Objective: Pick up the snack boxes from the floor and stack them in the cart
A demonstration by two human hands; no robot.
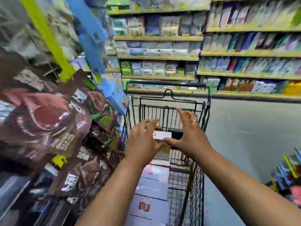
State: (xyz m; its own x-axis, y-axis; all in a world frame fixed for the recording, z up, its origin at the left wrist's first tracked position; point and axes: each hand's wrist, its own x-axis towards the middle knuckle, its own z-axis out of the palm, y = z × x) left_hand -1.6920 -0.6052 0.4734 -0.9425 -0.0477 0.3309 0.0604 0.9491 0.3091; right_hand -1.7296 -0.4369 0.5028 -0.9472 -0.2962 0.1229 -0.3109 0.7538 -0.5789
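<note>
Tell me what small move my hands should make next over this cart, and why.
Probably draw both hands back and turn toward the floor for another box. The left hand and right hand are open, fingers spread, holding nothing, above the pale boxes already lying in the cart.

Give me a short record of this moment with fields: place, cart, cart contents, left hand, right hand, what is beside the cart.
place: shop aisle with stocked shelves
cart: black wire cart with green-cornered handle
cart contents: pale flat boxes in a row
left hand: left hand open above the cart, empty
right hand: right hand open, empty, ring on one finger
beside cart: brown snack bags at left
</note>
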